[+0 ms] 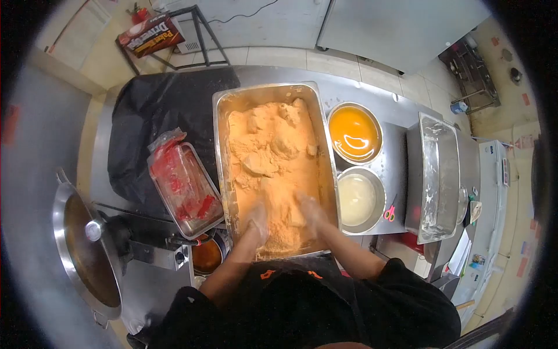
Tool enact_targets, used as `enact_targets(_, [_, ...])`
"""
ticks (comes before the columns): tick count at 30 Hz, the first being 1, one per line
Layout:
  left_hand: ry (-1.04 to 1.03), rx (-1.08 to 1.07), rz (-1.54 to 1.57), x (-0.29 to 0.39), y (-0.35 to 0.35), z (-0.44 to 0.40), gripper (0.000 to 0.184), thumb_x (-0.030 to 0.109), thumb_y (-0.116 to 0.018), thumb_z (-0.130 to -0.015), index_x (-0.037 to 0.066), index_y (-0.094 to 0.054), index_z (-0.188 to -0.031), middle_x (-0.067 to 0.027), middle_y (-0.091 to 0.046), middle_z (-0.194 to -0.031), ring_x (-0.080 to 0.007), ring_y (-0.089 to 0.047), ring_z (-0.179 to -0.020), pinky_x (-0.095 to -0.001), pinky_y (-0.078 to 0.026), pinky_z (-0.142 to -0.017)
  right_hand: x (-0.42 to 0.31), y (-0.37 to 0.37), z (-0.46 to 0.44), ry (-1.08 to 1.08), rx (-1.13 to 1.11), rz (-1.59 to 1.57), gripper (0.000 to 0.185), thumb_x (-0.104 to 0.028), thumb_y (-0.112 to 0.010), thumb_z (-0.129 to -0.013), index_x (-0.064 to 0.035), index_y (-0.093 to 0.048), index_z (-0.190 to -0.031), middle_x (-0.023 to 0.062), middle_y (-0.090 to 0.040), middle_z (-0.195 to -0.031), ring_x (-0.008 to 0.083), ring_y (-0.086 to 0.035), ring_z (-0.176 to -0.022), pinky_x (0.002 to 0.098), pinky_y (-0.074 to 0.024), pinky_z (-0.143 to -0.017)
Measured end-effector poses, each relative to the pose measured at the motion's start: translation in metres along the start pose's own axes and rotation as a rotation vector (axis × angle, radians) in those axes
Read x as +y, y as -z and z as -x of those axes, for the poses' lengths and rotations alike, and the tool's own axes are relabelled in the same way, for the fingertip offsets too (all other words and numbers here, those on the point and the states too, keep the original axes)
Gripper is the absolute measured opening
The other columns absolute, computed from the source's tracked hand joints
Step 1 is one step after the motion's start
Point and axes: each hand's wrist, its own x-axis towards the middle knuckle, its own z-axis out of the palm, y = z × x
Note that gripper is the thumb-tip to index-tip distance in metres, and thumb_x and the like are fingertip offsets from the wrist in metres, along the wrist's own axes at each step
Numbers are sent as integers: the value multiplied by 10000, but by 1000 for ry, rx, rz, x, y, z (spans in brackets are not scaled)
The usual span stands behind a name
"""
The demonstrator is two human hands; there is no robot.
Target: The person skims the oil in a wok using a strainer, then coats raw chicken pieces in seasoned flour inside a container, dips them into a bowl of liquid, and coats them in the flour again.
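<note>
A deep metal tray (323, 125) holds orange powder (311, 174) with powder-coated lumps (285, 141) in its upper half. Both hands are down in the lower half of the tray, one on each side of a coated mound (281, 206). Powder covers my left hand (311, 212) at the right side and my right hand (256, 221) at the left side. Their fingertips are sunk in the powder or blurred, so what they hold, if anything, is hidden.
Right of the tray are a bowl of orange liquid (353, 132), a bowl of pale liquid (357, 199), pink-handled scissors (390, 212) and a long metal pan (453, 174). At left lie a small tray with red plastic (183, 180) and a large wok (87, 250).
</note>
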Motion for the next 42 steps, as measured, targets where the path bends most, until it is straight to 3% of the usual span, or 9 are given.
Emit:
enact_targets(6, [-662,-99,-2140,3,40,-6,254,207,-594,-899,22,-640,-1067,-100,-688,-1070,-280,-659,-1010,-439,-537,-848,20,31,27,226,-52,724,433,-340,-621,-902,-1,-706,-1158,229,-696,-1065,390,-683,-1044,508,-534,-875])
enact_targets(10, [-1865,954,-2901,-92,62,-16,206,202,-595,-903,22,-648,-989,-117,-700,-989,-291,-671,-961,-407,-546,-817,107,-6,-40,486,-409,1037,292,-207,-622,-854,-36,-748,-1054,179,-719,-888,346,-686,-1017,474,-538,-889])
enact_targets(12, [-1722,476,-2967,-55,54,-7,159,172,-589,-896,21,-634,-913,-109,-708,-946,-291,-686,-907,-406,-559,-778,134,13,-68,787,-423,717,281,-208,-626,-856,-41,-745,-1048,182,-715,-874,355,-685,-1004,473,-533,-905])
enact_targets(13, [-1139,-67,-2670,2,45,5,221,217,-575,-922,12,-630,-987,-131,-706,-980,-297,-682,-945,-406,-548,-837,138,18,-83,938,-425,562,276,-209,-628,-856,-44,-743,-1045,184,-713,-867,359,-685,-997,473,-530,-913])
enact_targets(15, [-598,-23,-2163,64,21,14,242,235,-583,-926,27,-615,-1045,-142,-676,-1045,-303,-654,-1000,-404,-528,-876,129,12,-111,917,81,586,372,-304,-553,-927,-60,-686,-1175,204,-676,-1045,373,-639,-1094,482,-473,-995])
enact_targets(19, [-663,490,-1411,139,-36,-42,315,271,-599,-935,55,-584,-1163,-164,-617,-1174,-316,-596,-1111,-399,-489,-954,21,3,-126,711,558,643,571,-462,-455,-1024,-66,-525,-1429,260,-573,-1365,389,-573,-1249,492,-396,-1105])
enact_targets(26, [-142,65,-1321,185,-54,-114,488,334,-626,-949,104,-530,-1368,-204,-514,-1401,-339,-495,-1304,-390,-420,-1089,-125,13,-69,149,-71,280,752,-672,-315,-1016,-79,-586,-1391,247,-522,-1462,415,-503,-1337,506,-373,-1114])
enact_targets(38, [-848,83,-1356,278,-103,-136,1025,611,-872,-659,44,-519,-1435,-220,-486,-1494,-352,-483,-1352,-437,-435,-1124,-224,33,-166,841,255,855,633,-419,-517,-1010,-112,-387,-1548,167,-542,-1471,294,-550,-1321,369,-418,-1133])
enact_targets(42, [-138,-285,-1699,293,-111,-100,1046,556,-875,-686,16,-439,-1468,-246,-569,-1405,-362,-635,-1173,-411,-504,-1028,-239,33,-136,540,-117,717,610,-535,-433,-1019,-44,-612,-1335,185,-640,-1327,313,-605,-1241,409,-477,-1028])
